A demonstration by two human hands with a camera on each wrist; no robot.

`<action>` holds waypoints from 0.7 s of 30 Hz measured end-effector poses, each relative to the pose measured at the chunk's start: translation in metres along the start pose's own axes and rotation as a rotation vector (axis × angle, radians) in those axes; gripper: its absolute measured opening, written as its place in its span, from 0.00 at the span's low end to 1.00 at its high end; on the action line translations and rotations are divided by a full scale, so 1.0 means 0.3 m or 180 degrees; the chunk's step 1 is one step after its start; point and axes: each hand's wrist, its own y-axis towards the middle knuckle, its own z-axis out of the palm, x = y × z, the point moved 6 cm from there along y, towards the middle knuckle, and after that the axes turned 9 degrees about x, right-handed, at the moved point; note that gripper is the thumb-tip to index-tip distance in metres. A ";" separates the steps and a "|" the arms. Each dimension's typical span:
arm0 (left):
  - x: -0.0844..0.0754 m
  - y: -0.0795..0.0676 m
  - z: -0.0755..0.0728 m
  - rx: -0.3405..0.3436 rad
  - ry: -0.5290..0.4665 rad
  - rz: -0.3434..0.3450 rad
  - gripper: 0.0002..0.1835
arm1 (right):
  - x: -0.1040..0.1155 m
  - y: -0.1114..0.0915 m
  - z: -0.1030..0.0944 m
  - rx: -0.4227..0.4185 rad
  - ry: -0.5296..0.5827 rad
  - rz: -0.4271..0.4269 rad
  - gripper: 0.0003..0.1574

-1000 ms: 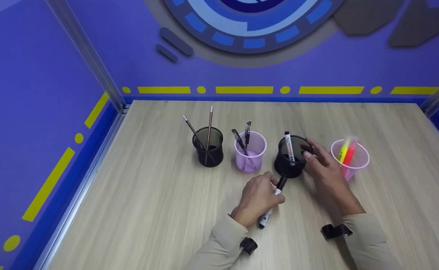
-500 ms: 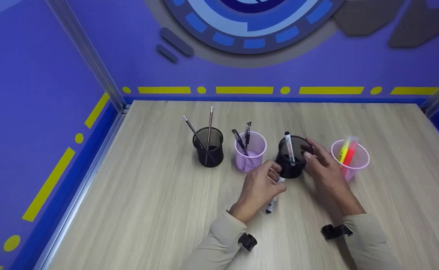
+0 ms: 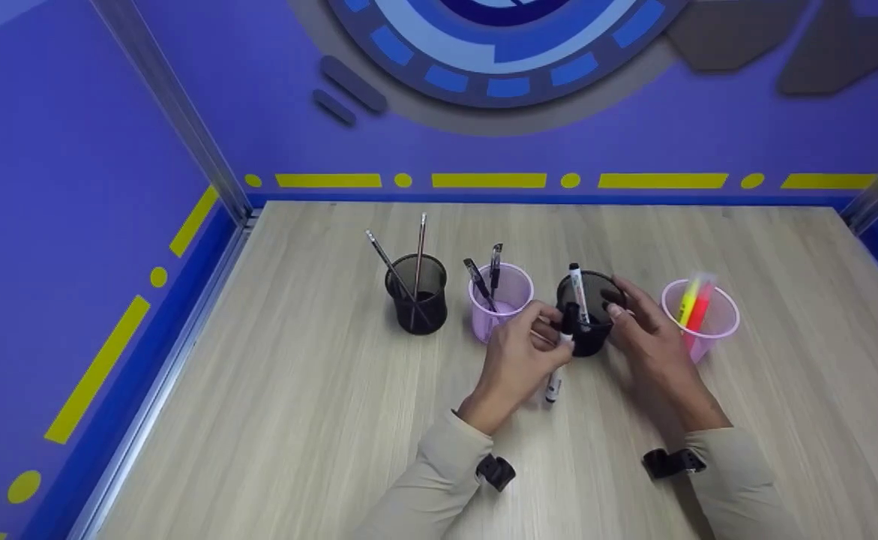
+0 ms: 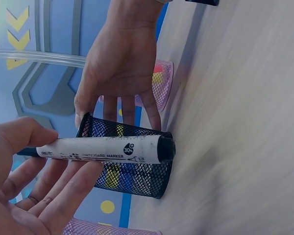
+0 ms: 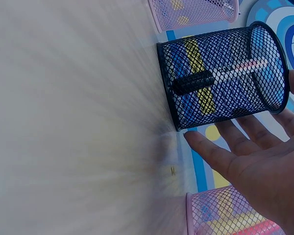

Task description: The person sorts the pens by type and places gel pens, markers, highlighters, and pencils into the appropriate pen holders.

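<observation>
In the left wrist view my left hand [image 4: 19, 171] pinches a whiteboard marker [image 4: 105, 149], thumb on one side and fingers on the other. The head view shows this marker tilted, its black cap end up, in front of the black mesh pen holder [image 3: 597, 339]. My left hand [image 3: 517, 364] is just left of that holder. My right hand [image 3: 656, 349] grips the holder from its right side, thumb at the rim and fingers along the wall. Inside the holder leans another white marker [image 3: 578, 292], its black end above the rim.
Left of the held holder stand a pink mesh holder [image 3: 522, 283] with two black pens and a black mesh holder [image 3: 430, 322] with two pencils. To the right, a pink holder [image 3: 725, 321] contains yellow and red highlighters [image 3: 697, 304]. Blue panels enclose the wooden table [image 3: 296, 420].
My left hand has moved up and forward, raising the marker from near the holder's base to about its rim and tilting it more upright. My right hand and the holder have stayed in place.
</observation>
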 end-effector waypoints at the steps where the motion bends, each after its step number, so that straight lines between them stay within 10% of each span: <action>1: -0.002 0.003 -0.003 -0.0015 -0.0011 0.0001 0.15 | 0.000 0.001 0.000 0.0006 0.0005 -0.0002 0.38; 21: -0.034 0.073 -0.064 -0.0403 -0.0069 0.0042 0.19 | -0.003 0.001 -0.002 -0.0013 -0.0195 0.0093 0.39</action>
